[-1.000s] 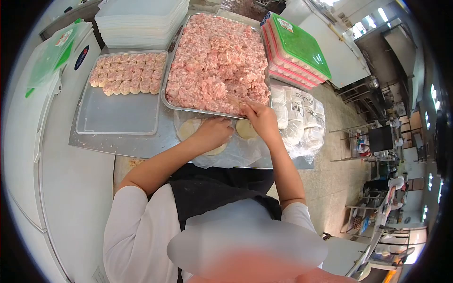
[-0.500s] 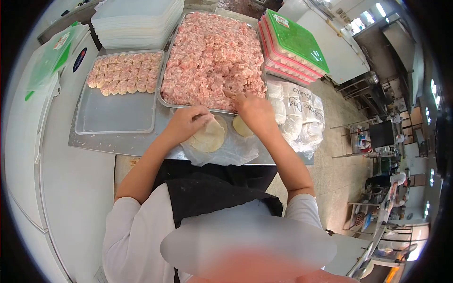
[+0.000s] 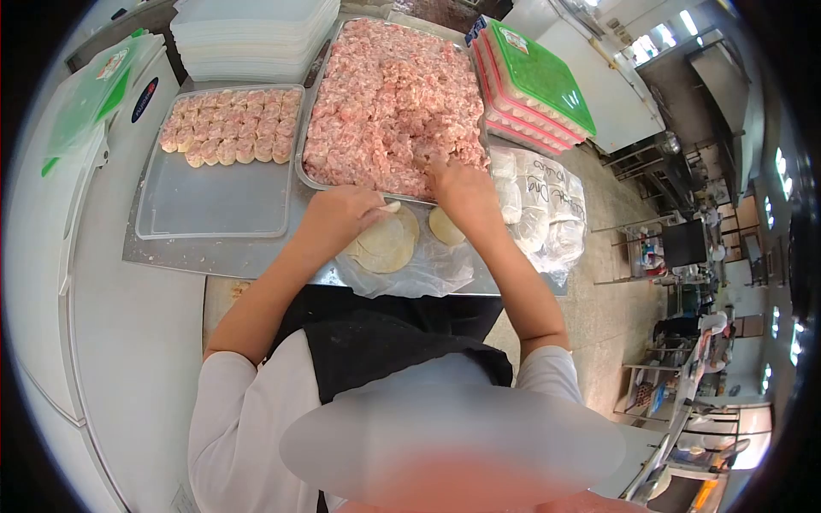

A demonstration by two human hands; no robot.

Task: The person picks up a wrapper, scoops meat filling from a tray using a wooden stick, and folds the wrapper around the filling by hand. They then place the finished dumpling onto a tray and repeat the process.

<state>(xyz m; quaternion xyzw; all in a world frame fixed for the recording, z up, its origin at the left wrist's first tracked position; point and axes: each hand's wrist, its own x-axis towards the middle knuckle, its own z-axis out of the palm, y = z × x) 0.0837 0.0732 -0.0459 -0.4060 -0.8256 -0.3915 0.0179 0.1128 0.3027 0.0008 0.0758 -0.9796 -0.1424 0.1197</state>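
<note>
My left hand is closed, fingers curled, on a dumpling wrapper whose pale edge shows at the fingertips. Just below it a stack of round wrappers lies on a clear plastic bag. At the near right edge of the big metal tray, my right hand has its curled fingertips at the ground meat filling. Whatever those fingers hold is hidden. Beneath that hand a second round of wrappers is partly covered.
Left of the meat, a plastic tray carries rows of filled dumplings. Stacked clear trays stand behind it. On the right are green-lidded boxes and bagged white packs. The steel table's front edge runs near my body.
My left hand has come away slightly up from the wrapper stack, with a wrapper curled in its fingers. My right hand stays at the meat, its fingers shifted slightly. The view has shifted a little.
</note>
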